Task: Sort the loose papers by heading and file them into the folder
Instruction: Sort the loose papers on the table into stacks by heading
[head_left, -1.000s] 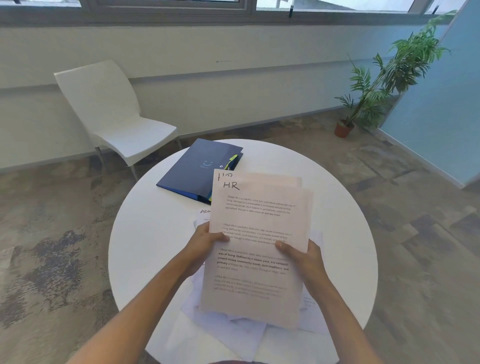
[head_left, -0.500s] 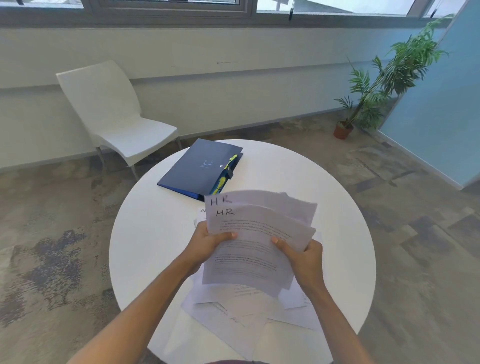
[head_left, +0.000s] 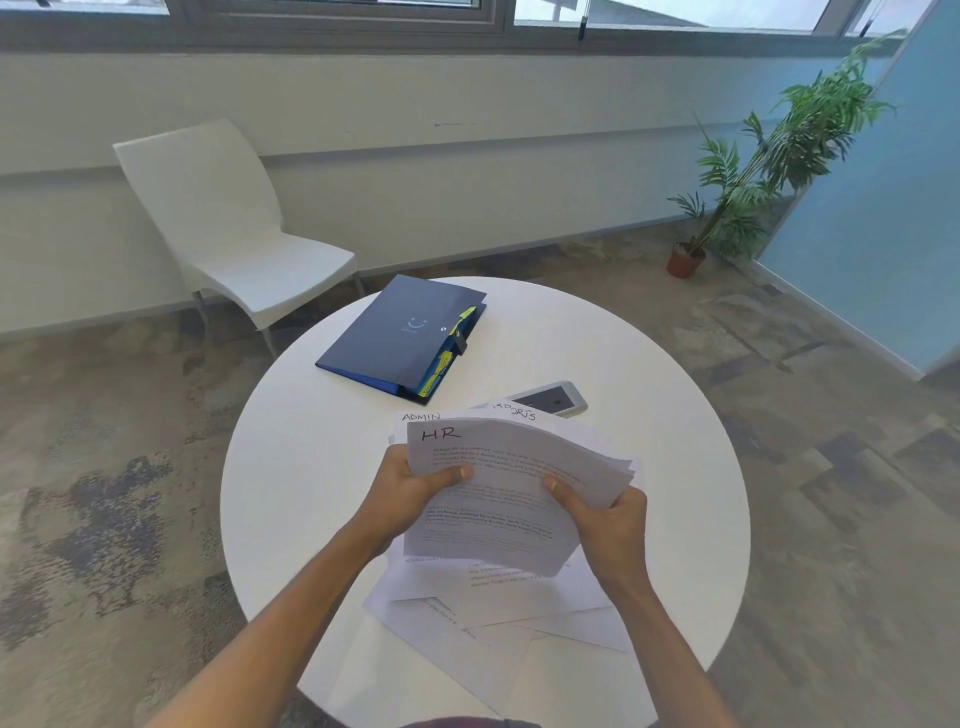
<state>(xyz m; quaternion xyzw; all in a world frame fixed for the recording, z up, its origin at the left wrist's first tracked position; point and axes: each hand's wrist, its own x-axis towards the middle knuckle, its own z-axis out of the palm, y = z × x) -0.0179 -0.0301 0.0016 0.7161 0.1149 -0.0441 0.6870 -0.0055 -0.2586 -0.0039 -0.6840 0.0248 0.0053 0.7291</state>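
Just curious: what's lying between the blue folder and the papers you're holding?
Head view: bare white table, then sheets headed ADMIN and SPORTS.

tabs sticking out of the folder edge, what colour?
Yellow-green index tabs along the opening edge of the closed dark blue folder, seen in the head view.

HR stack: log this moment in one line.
left hand, right hand: both grip HR stack | folder: closed | loose papers: on table

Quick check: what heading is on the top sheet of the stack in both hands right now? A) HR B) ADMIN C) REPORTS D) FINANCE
A: the top sheet held between the left hand and the right hand reads "HR" at its upper left corner.
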